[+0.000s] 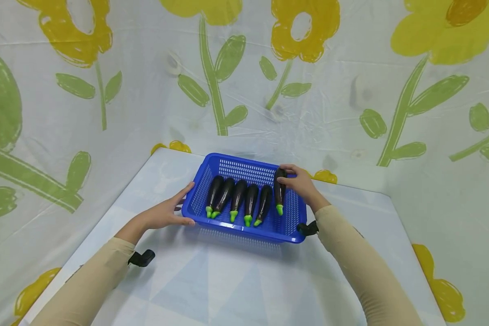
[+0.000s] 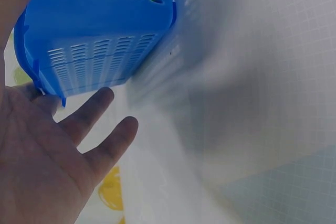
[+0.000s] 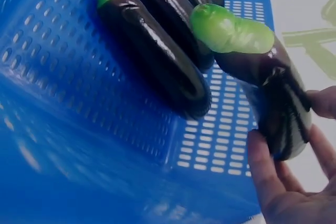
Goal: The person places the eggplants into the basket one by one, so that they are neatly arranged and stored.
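Note:
A blue plastic basket (image 1: pixel 244 229) with slotted walls stands in the middle of the table. Inside it lies a row of several dark eggplants (image 1: pixel 238 195), green stem ends toward me. My right hand (image 1: pixel 303 183) pinches another eggplant (image 3: pixel 281 95) near its far end, thumb on one side and fingers on the other. That eggplant is at the basket's right part, its stem end tilted up in the right wrist view. At the left end, my left hand (image 1: pixel 163 214) touches the basket's rim with spread fingers; the left wrist view shows two of them extended beside the wall.
The tabletop (image 1: pixel 228 280) has a pale blue and white triangle pattern. A hanging cloth (image 1: pixel 330 122) printed with yellow flowers surrounds it at the back and sides. Black wrist mounts (image 1: pixel 142 258) stick out from both sleeves, the right one close to the basket's front right corner.

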The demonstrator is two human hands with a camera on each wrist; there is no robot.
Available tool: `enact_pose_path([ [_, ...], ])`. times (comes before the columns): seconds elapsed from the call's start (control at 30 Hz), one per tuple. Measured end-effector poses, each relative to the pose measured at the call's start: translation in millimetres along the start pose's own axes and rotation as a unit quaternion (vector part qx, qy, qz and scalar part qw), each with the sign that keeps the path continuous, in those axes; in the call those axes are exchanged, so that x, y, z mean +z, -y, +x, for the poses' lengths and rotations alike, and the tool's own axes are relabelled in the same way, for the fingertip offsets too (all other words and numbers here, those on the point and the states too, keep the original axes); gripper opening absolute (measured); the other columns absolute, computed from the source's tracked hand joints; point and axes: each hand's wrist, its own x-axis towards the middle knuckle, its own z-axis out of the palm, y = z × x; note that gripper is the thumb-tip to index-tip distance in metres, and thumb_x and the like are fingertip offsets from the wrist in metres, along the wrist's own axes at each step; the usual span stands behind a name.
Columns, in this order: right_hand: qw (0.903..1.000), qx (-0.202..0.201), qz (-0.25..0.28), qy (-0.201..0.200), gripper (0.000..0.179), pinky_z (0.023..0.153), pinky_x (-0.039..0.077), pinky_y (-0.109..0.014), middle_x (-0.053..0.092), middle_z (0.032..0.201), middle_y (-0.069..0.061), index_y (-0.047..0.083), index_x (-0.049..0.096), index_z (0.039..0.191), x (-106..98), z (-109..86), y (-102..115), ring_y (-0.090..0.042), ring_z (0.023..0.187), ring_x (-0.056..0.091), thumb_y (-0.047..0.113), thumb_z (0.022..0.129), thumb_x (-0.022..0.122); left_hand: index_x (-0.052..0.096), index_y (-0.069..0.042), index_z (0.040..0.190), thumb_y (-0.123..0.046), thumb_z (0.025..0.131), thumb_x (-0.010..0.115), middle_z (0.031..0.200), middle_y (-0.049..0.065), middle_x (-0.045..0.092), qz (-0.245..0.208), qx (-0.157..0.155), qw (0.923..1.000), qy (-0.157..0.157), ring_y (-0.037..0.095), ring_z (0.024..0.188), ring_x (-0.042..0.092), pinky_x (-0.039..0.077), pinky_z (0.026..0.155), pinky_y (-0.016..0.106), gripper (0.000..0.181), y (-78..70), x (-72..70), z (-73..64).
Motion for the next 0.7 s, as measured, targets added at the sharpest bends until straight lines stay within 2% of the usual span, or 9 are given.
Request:
enact_pose_path([
  [0.1,0.9995,0.015,-0.028,-0.003,0.048,0.087,0.051,-0.042,0.043,0.135,-0.019,0.014,0.052,0.13,5.1,1.3,-0.8,-0.032,0.104,0.058,0.02,0.085,0.068,-0.007,-0.042,0.146,-0.039,0.077,0.075,0.155,0.012,0.004,0.001,-0.001,1.0,-0.001,0.047,0.132,0.025,0.029,0.1,0.063,0.107,-0.8,0.5,0.8],
  [0.23,0.996,0.035,-0.083,-0.005,0.047,0.084,0.052,-0.04,0.043,0.135,-0.018,0.016,0.053,0.129,12.8,2.7,-4.2,-0.03,0.099,0.061,0.024,0.085,0.068,-0.006,-0.037,0.148,-0.038,0.077,0.074,0.155,0.014,0.004,0.004,-0.001,1.0,-0.003,0.048,0.132,0.025,0.029,0.1,0.064,0.107,-5.6,1.6,-1.0],
  [0.33,0.9925,0.041,-0.114,-0.01,0.048,0.083,0.053,-0.04,0.044,0.135,-0.017,0.016,0.053,0.129,17.9,3.8,-6.8,-0.029,0.094,0.062,0.026,0.084,0.069,-0.004,-0.029,0.149,-0.038,0.077,0.074,0.155,0.016,0.004,0.001,-0.001,1.0,0.0,0.049,0.132,0.025,0.029,0.1,0.063,0.107,-18.9,-0.3,-8.0],
  [0.4,0.9896,0.039,-0.138,-0.016,0.048,0.083,0.053,-0.041,0.044,0.135,-0.018,0.016,0.054,0.128,20.4,4.0,-7.0,-0.03,0.098,0.061,0.026,0.084,0.069,-0.003,-0.026,0.15,-0.039,0.077,0.074,0.154,0.018,0.005,0.0,-0.001,1.0,0.003,0.049,0.132,0.025,0.03,0.1,0.062,0.107,-28.9,-2.3,-13.1],
  [0.5,0.9834,0.038,-0.176,-0.025,0.047,0.084,0.051,-0.043,0.045,0.135,-0.018,0.016,0.055,0.127,23.6,3.2,-4.9,-0.032,0.106,0.057,0.027,0.083,0.069,-0.004,-0.033,0.149,-0.04,0.076,0.074,0.155,0.015,0.005,0.0,0.0,1.0,0.003,0.048,0.132,0.026,0.03,0.1,0.062,0.107,-20.3,-2.4,-9.1],
  [0.63,0.9759,0.041,-0.213,-0.028,0.046,0.09,0.047,-0.047,0.047,0.134,-0.019,0.015,0.056,0.126,26.1,2.2,-1.8,-0.035,0.115,0.051,0.027,0.083,0.068,-0.006,-0.043,0.146,-0.04,0.076,0.074,0.156,0.011,0.005,0.002,0.007,1.0,-0.002,0.046,0.133,0.026,0.03,0.101,0.062,0.106,3.4,0.6,2.0],
  [0.7,0.9734,0.045,-0.223,-0.028,0.047,0.093,0.045,-0.049,0.048,0.133,-0.019,0.015,0.056,0.126,26.9,2.3,-0.9,-0.035,0.117,0.049,0.027,0.082,0.069,-0.007,-0.041,0.146,-0.039,0.077,0.074,0.156,0.011,0.004,0.003,0.012,0.9999,-0.001,0.046,0.133,0.026,0.029,0.101,0.062,0.106,4.2,0.3,1.7],
])
